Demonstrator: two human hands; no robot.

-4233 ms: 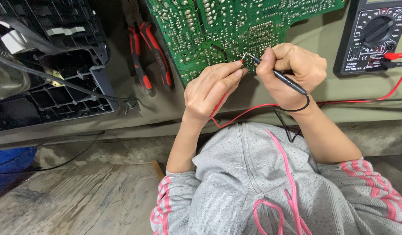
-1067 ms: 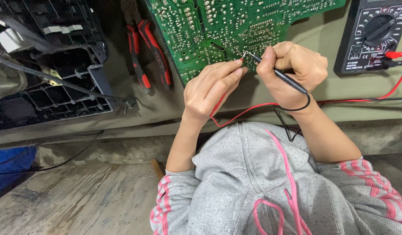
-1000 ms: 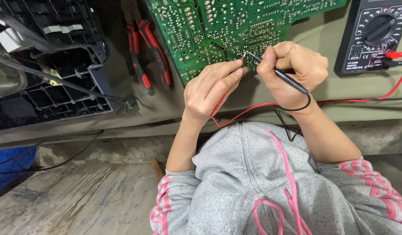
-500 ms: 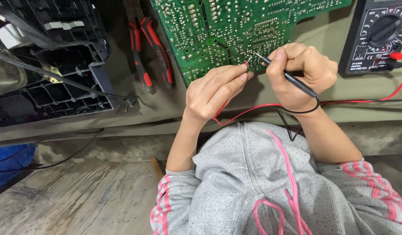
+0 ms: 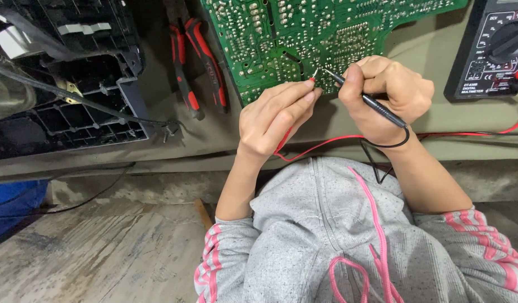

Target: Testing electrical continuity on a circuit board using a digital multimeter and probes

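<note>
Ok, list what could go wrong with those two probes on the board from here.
1. The red probe in the left hand and the black probe in the right hand have tips close together over the green circuit board's dense solder joints; a slip could bridge neighbouring points.
2. The red lead and black lead trail under the wrists toward the multimeter; a snag might jerk a probe off its joint.

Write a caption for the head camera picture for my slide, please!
Two hands, left hand with the red probe and right hand with the black probe, test a green circuit board.
</note>
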